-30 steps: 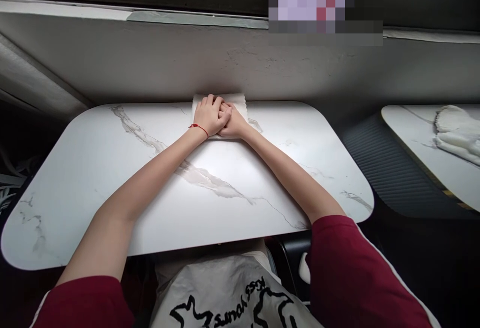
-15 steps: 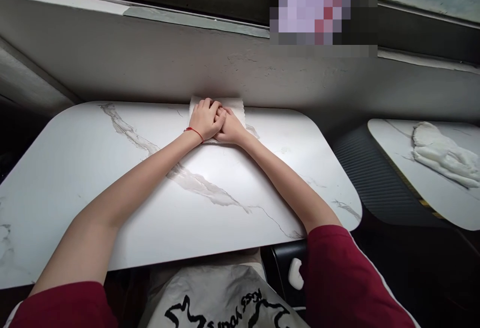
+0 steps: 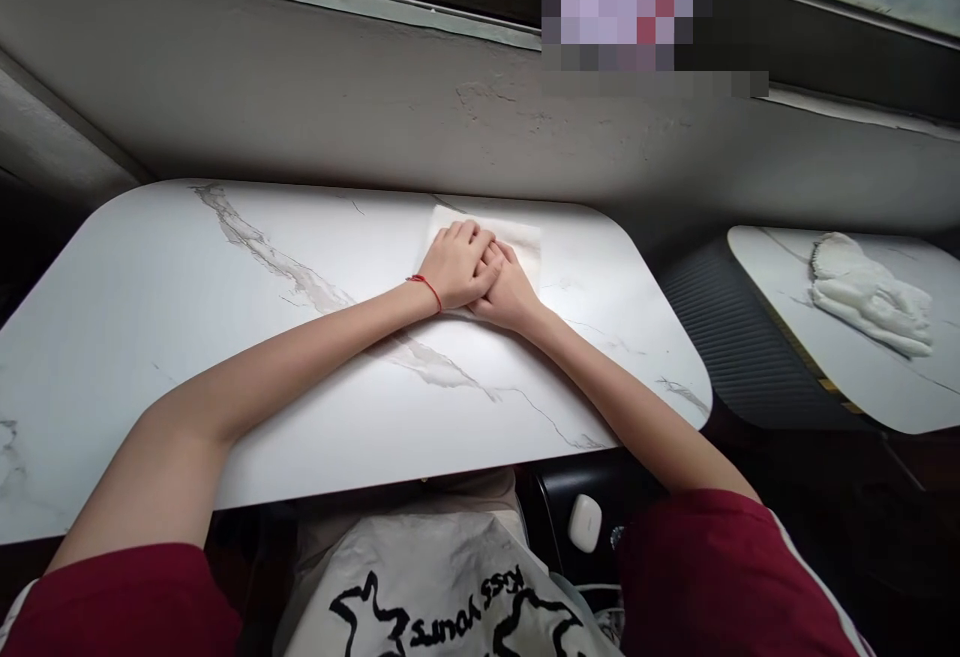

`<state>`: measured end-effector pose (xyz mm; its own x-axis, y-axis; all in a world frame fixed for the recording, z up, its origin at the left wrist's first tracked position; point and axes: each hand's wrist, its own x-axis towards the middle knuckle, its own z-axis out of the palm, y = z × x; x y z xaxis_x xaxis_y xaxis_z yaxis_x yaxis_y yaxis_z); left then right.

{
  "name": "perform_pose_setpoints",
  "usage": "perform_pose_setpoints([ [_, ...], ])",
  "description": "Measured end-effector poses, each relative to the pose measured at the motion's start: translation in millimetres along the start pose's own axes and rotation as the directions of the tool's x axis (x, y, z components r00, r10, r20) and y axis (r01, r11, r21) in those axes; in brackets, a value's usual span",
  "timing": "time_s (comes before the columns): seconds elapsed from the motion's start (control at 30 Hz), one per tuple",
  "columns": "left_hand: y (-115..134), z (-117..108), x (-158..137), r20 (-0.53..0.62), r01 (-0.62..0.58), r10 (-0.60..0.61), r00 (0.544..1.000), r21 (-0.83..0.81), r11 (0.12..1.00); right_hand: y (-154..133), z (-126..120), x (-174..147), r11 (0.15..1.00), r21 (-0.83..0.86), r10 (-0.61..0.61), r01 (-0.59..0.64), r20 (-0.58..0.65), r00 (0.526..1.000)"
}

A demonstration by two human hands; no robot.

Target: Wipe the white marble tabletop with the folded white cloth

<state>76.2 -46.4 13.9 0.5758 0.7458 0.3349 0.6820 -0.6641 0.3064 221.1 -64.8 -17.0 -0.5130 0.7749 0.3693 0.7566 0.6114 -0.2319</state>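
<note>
A white cloth (image 3: 517, 233), folded into a flat square, lies on the white marble-patterned table (image 3: 300, 467). My left hand (image 3: 459, 267), with a red string bracelet (image 3: 426, 287) at the wrist, rests across my right hand (image 3: 513, 293); its fingers are stretched out. Underneath, the right hand lies flat against the cloth, its fingers partly covered by the left. Both arms reach forward over the tabletop, and the cloth's edges show beyond the fingers.
A grey wall (image 3: 337, 97) rises behind the table. Rightward, a second marble-patterned table (image 3: 885, 397) bears a crumpled white cloth (image 3: 870, 292). A small white case (image 3: 585, 523) sits on a black seat (image 3: 555, 497) below the near edge. A blurred patch covers part of the window.
Both hands and the cloth have slid to the right across the table, and a little toward me, away from the back edge. The camera view has shifted slightly.
</note>
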Motion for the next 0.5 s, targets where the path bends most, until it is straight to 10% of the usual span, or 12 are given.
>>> perform_pose_setpoints([
  [0.5,104.8,22.7,-78.9,0.079,-0.355,0.355,0.932,-0.011,0.935,-61.1,-58.0,-158.5,0.997,-0.052,0.064,-0.063,0.007,0.998],
])
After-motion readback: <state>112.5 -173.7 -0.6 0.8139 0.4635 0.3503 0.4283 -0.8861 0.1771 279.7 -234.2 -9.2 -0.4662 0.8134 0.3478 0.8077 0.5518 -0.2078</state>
